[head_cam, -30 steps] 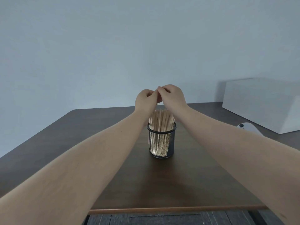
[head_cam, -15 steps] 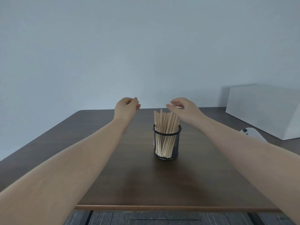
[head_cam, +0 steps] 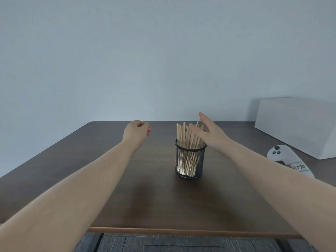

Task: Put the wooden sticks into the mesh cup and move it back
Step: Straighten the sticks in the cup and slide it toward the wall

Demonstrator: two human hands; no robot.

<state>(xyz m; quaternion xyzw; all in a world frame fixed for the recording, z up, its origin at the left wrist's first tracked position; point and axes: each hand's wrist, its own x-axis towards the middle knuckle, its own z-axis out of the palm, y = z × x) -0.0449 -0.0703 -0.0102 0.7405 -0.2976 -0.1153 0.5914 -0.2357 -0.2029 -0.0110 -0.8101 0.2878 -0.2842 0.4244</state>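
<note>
At centre of the dark counter (head_cam: 127, 206): black mesh cup (head_cam: 190, 163), upright, filled with wooden sticks (head_cam: 187, 136) standing above its rim. Right hand (head_cam: 211, 132): flat, fingers spread and empty, beside the stick tops; contact unclear. Left hand (head_cam: 136, 132): loosely curled, holding nothing, well left of the cup. Far right: white box (head_cam: 298, 124), white controller (head_cam: 283, 157).

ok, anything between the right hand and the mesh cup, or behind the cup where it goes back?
Nothing visible. The open right hand is beside the mesh cup, and the table behind it looks bare.
</note>
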